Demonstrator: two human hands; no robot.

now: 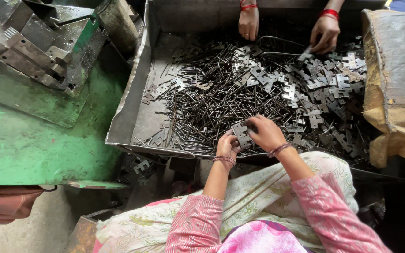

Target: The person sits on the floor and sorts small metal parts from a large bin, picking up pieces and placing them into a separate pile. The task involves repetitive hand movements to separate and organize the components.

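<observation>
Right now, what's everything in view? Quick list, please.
metal tray: one, grey, centre, holding the loose parts
metal pins: a large heap, too many to count, dark, spread across the tray
hinge plates: many, grey, mostly in the right half of the tray
held hinge plate: one, grey, at the tray's near edge between both hands
green machine base: one, green, left of the tray
metal press tooling: one block, grey, top left
worn sack: one, brown, right edge
co-worker's hands: two, red bangles, far side of the tray
left hand: grips the held hinge plate
right hand: grips the same plate
</observation>
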